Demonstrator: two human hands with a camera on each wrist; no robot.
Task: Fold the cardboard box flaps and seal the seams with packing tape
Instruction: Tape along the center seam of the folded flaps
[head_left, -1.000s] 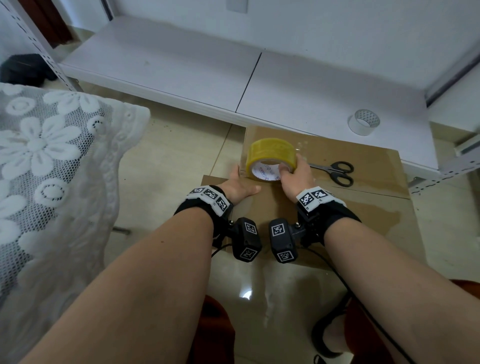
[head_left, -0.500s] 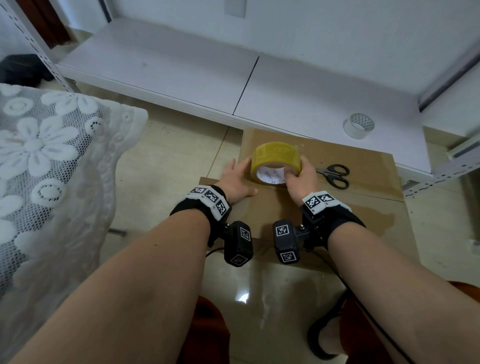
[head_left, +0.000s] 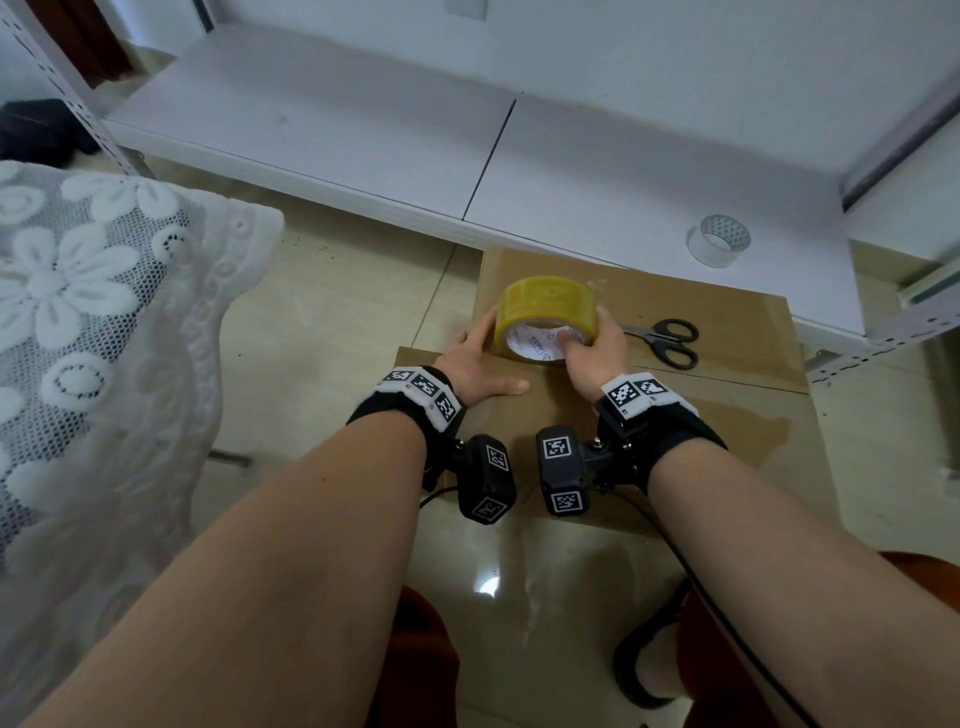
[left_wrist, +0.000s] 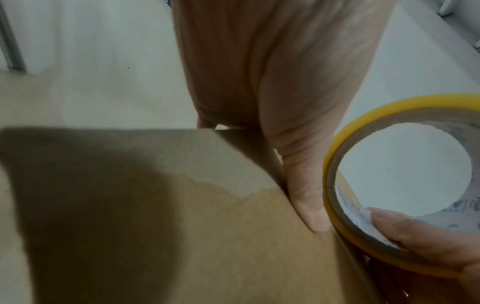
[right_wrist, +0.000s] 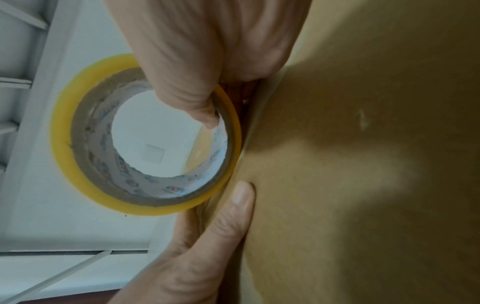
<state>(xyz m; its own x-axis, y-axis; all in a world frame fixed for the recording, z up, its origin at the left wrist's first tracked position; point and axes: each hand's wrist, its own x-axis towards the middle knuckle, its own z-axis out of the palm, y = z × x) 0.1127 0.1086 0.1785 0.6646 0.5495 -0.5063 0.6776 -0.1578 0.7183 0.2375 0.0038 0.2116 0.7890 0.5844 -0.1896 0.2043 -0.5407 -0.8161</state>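
1. Right hand (head_left: 592, 353) curled round the yellow packing tape roll (head_left: 545, 317), thumb hooked inside the core, fingers over the outer face; roll standing on edge on the cardboard box (head_left: 727, 415).
2. Left hand (head_left: 478, 364) flat and relaxed on the box top just left of the roll, fingers straight, thumb lying along the seam (head_left: 753, 382) right beside the roll's rim; gripping nothing, only pressing.
3. Box on the floor in front of the knees, flaps folded down, far edge tucked against the low white shelf (head_left: 363, 150).
4. Glossy patch across the near flap in the head view: probably tape already laid, though hard to say for sure.
5. Likely handling: roll light and rigid, smooth film slick on the outside, so best gripped through the core as now; the free strip apt to cling and wrinkle if let slack.
6. Cardboard stiff but springy; flaps likely to lift unless held flat near the seam.
7. Scissors (head_left: 667, 340) lying on the far flap just right of the roll, right where a strip pulled along the seam would run; worth shifting.
8. Clear tape roll (head_left: 719, 241) on the shelf, well apart.
9. Lace-covered furniture (head_left: 98, 322) to the left, clear of the work.
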